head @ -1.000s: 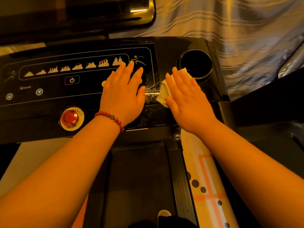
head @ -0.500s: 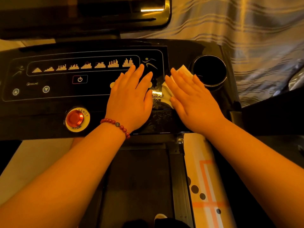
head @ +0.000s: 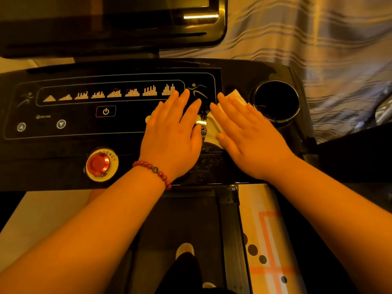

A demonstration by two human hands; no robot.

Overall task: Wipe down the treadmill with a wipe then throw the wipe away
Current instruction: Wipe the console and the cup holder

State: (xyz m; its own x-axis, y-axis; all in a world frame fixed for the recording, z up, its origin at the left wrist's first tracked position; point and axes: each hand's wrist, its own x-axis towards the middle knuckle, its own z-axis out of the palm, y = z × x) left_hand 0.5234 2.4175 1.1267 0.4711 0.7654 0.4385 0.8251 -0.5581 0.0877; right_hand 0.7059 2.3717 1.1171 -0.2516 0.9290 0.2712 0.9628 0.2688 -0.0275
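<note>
flat right hand (head: 250,132) on wipe (head: 212,128)

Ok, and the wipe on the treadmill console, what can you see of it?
The wipe is a thin, pale, soft-looking sheet lying flat on the glossy black treadmill console, just left of the round cup holder. The right hand presses on it with straight fingers and hides its middle. One corner shows past the fingertips, and a creased edge shows beside the thumb. The left hand rests flat close by; whether it touches the wipe cannot be told.
</note>
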